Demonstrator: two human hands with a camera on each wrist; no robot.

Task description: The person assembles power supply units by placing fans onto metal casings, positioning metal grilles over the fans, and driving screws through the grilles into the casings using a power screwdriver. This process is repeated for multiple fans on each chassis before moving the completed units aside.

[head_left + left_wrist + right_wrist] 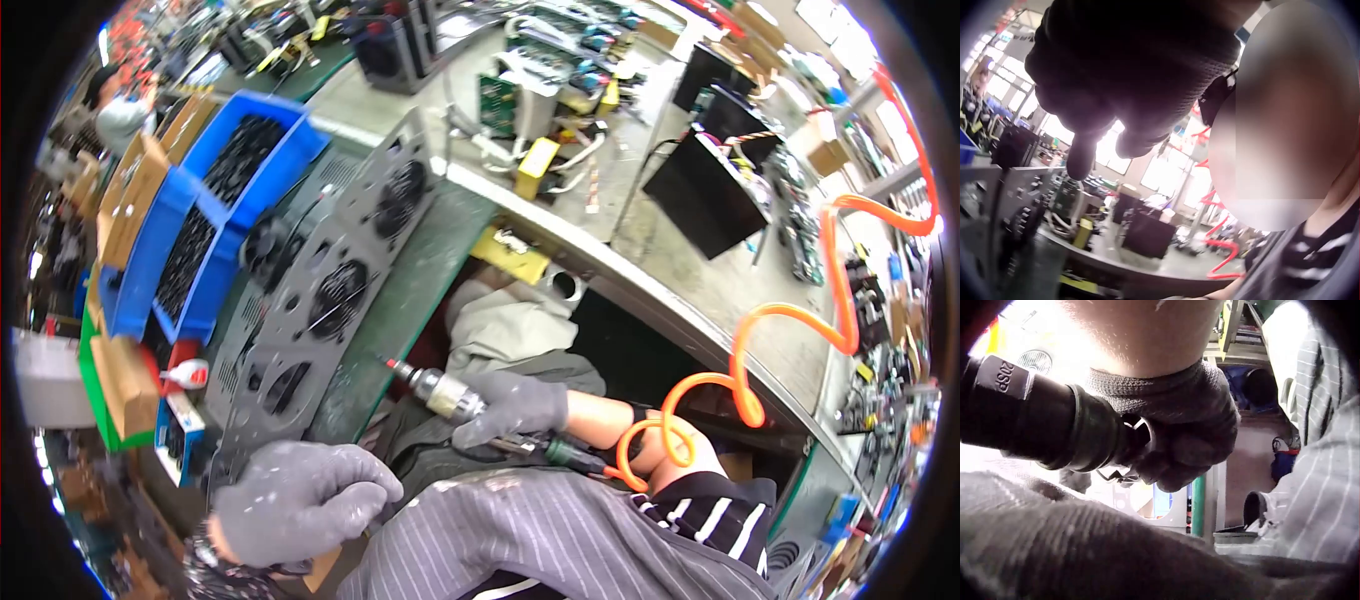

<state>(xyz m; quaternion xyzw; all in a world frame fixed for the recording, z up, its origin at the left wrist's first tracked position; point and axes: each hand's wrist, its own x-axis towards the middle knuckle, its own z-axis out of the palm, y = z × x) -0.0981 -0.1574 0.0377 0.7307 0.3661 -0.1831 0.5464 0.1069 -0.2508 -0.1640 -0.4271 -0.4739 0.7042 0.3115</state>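
My gloved right hand (515, 405) grips a pneumatic screwdriver (445, 393) over my lap, its red-tipped end pointing to the left. From its back end runs an orange coiled hose (745, 385). The right wrist view shows the tool's dark rear body (1041, 415) close up beside the gloved hand (1191, 444). My gloved left hand (305, 500) hovers by the near end of a grey metal fan panel (310, 345), its fingers loosely bent. Nothing shows between thumb and fingers in the left wrist view, where the hand (1129, 69) is dark. Round black fans (340, 298) sit behind the panel's openings.
Blue bins (185, 185) of small black parts stand left of the panel on the green bench (375, 330). A white bottle (188, 374) is near them. Across the gap, another table (620, 270) carries black panels (705, 195), circuit boards and a yellow box (537, 167).
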